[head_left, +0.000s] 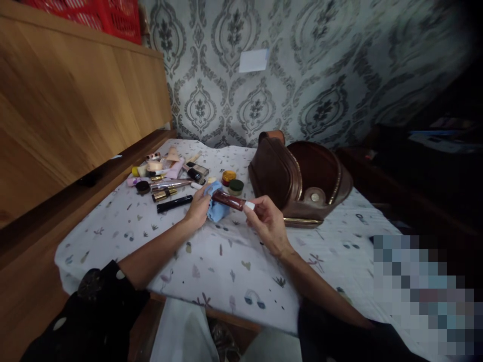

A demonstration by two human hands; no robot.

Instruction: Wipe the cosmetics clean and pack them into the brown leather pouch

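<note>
In the middle of the head view, my left hand (198, 207) is closed on a crumpled blue cloth (218, 207). The cloth touches the far end of a dark reddish-brown tube with a white cap (231, 200), which looks like a lip gloss. Thumb and fingers of my right hand (268, 221) pinch the tube at its white cap. Just behind the cloth stand a small jar with a dark green lid (236, 187) and an amber-yellow jar (229, 177). A black tube (174, 203) lies left of my left hand.
Several cosmetics lie in a cluster at the left, among them a gold-and-black tube (164, 195) and a small dark jar (142, 187). A brown leather bag (275, 171) stands unzipped at the right. A wooden cabinet (83, 80) borders the table's left side; patterned wallpaper (256, 108) is behind.
</note>
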